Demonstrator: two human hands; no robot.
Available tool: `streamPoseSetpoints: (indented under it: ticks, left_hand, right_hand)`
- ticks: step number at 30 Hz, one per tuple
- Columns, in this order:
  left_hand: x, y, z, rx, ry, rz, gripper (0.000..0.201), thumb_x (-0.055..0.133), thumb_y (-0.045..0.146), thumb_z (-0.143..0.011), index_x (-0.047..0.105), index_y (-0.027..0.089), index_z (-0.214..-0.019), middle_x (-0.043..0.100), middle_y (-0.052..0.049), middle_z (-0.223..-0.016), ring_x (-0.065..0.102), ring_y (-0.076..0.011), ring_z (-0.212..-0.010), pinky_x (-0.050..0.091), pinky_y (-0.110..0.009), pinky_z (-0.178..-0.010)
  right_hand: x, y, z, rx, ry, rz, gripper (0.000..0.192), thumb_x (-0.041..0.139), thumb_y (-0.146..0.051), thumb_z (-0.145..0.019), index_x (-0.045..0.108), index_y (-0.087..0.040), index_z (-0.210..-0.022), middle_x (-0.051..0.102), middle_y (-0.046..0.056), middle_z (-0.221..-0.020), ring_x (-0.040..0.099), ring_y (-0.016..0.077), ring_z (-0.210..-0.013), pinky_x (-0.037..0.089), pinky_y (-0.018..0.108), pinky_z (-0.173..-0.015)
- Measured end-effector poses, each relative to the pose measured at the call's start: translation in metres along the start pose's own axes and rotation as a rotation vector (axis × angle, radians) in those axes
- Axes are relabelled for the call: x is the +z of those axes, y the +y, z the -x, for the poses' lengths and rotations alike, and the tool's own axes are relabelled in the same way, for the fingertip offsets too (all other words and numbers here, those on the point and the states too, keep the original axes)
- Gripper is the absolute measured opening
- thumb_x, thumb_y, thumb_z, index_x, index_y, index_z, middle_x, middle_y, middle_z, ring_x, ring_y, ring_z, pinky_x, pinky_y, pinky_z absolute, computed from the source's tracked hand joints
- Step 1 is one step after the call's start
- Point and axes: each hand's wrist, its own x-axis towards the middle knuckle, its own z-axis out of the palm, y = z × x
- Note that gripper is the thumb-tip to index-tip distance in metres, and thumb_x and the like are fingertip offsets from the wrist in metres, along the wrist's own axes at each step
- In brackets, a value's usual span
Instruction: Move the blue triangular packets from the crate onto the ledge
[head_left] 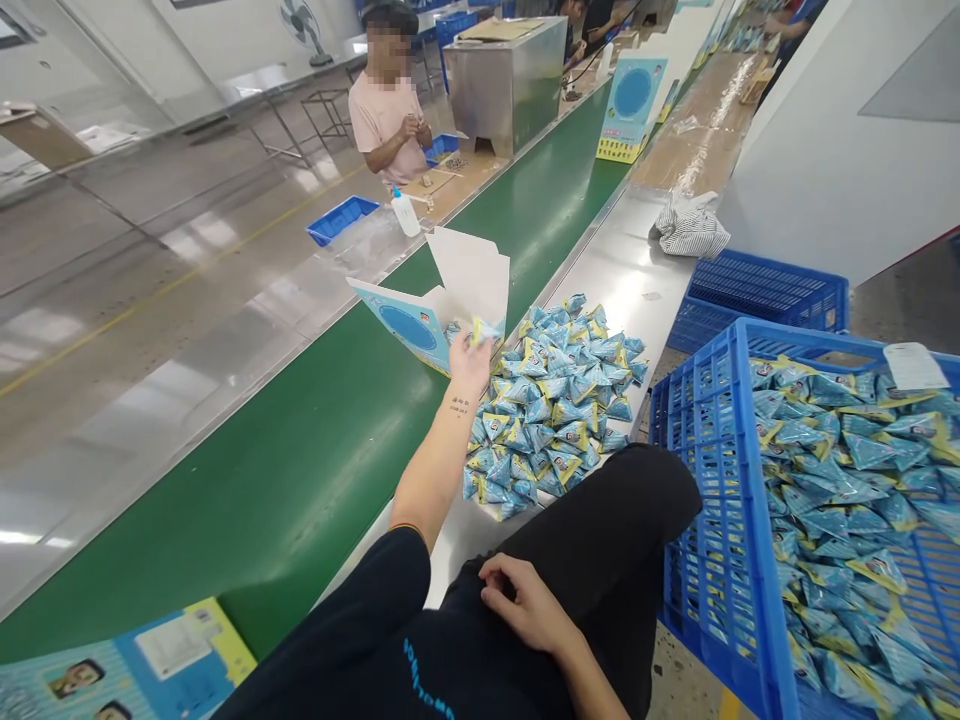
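1. The left hand (470,362) is stretched far forward and closes its fingers on one small packet (480,332), blue and yellow, holding it at the mouth of the open box (442,315).
2. The box lies on its side at the edge of the green belt (300,470), directly ahead of this hand. Its long axis seems to run across the belt, and its opening points toward the pile of packets (555,400) and the person.
3. The pile lies on the steel ledge (630,270), just to the right of the left hand, touching the box.
4. The right hand (525,600) rests on the person's thigh, fingers loosely curled, holding nothing, well apart from the box.
5. A blue crate (712,480) with more packets stands at the right.
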Motion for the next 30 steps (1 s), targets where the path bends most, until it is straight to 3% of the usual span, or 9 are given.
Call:
streamPoseSetpoints:
  ticks: [3,7,10,12,15,18,23,27,30]
  left_hand:
    - [-0.006,-0.002,0.003,0.206,0.007,-0.035,0.023,0.071,0.028,-0.093,0.062,0.021,-0.113,0.067,-0.006,-0.101,0.075,-0.0157,-0.094,0.064,-0.026,-0.085]
    - [-0.058,-0.031,0.03,0.387,0.031,-0.585,0.016,0.067,0.033,-0.091,0.063,0.021,-0.1,0.063,-0.003,-0.087,0.069,-0.0171,-0.085,0.061,-0.032,-0.084]
    - [-0.105,-0.045,0.05,0.403,0.044,-0.903,0.018,0.074,0.034,-0.083,0.069,0.021,-0.095,0.068,-0.009,-0.101,0.067,-0.0265,-0.109,0.056,-0.042,-0.102]
    - [-0.13,-0.044,0.055,0.424,0.041,-1.221,0.033,0.077,0.033,-0.079,0.073,0.023,-0.11,0.066,-0.014,-0.129,0.056,-0.0343,-0.134,0.046,-0.049,-0.117]
    - [-0.159,-0.037,0.05,0.316,-0.034,-1.76,0.069,0.077,0.046,-0.082,0.06,0.028,-0.146,0.047,-0.017,-0.16,0.038,-0.0428,-0.154,0.036,-0.059,-0.123]
    - [-0.179,-0.035,0.042,0.122,-0.169,-1.909,0.084,0.071,0.06,-0.086,0.047,0.026,-0.159,0.049,-0.02,-0.159,0.047,-0.0412,-0.149,0.039,-0.054,-0.121]
    - [-0.193,-0.048,0.044,0.168,-0.208,-1.908,0.088,0.062,0.067,-0.091,0.038,0.022,-0.163,0.054,-0.021,-0.154,0.055,-0.0385,-0.143,0.044,-0.049,-0.117]
    - [-0.185,-0.058,0.051,0.269,-0.211,-1.915,0.104,0.072,0.072,-0.083,0.032,0.025,-0.167,0.048,-0.022,-0.159,0.049,-0.0446,-0.146,0.044,-0.054,-0.116]
    - [-0.178,-0.06,0.051,0.323,-0.264,-1.964,0.103,0.075,0.072,-0.08,0.038,0.028,-0.165,0.047,-0.021,-0.16,0.048,-0.0453,-0.145,0.042,-0.055,-0.117]
  right_hand:
    - [0.0,-0.001,0.0,-0.004,0.004,0.001,0.008,0.064,-0.02,-0.093,0.067,-0.021,-0.101,0.061,0.001,-0.085,0.059,0.0191,-0.081,0.047,0.028,-0.077]
    - [0.001,0.0,0.0,-0.003,0.008,-0.005,0.007,0.063,-0.021,-0.094,0.066,-0.021,-0.1,0.061,0.0,-0.084,0.059,0.019,-0.08,0.046,0.028,-0.075]
    - [0.001,-0.001,0.001,-0.003,0.007,-0.012,0.008,0.063,-0.021,-0.093,0.066,-0.021,-0.1,0.061,0.001,-0.083,0.058,0.0187,-0.079,0.044,0.027,-0.07]
    - [0.0,-0.002,0.002,-0.02,0.005,-0.014,0.008,0.063,-0.021,-0.093,0.066,-0.021,-0.1,0.062,0.001,-0.084,0.059,0.0185,-0.078,0.045,0.027,-0.071]
    - [-0.002,-0.003,0.001,-0.043,0.007,-0.025,0.007,0.063,-0.022,-0.094,0.066,-0.021,-0.1,0.062,0.001,-0.085,0.059,0.0184,-0.078,0.047,0.029,-0.076]
    - [-0.003,-0.003,0.0,-0.043,0.008,-0.038,0.008,0.063,-0.024,-0.094,0.067,-0.021,-0.101,0.063,0.001,-0.085,0.06,0.0185,-0.078,0.047,0.028,-0.074]
    - [-0.003,-0.001,0.001,-0.035,0.006,-0.044,0.011,0.063,-0.026,-0.095,0.068,-0.02,-0.102,0.064,0.002,-0.086,0.06,0.0185,-0.078,0.045,0.027,-0.068]
    - [-0.003,-0.002,0.003,-0.032,0.004,-0.033,0.01,0.063,-0.026,-0.096,0.068,-0.02,-0.102,0.064,0.002,-0.086,0.059,0.0184,-0.079,0.046,0.028,-0.07]
    - [-0.004,-0.002,0.002,-0.026,-0.002,-0.023,0.011,0.063,-0.027,-0.097,0.068,-0.02,-0.103,0.065,0.002,-0.087,0.06,0.0187,-0.08,0.046,0.028,-0.069]
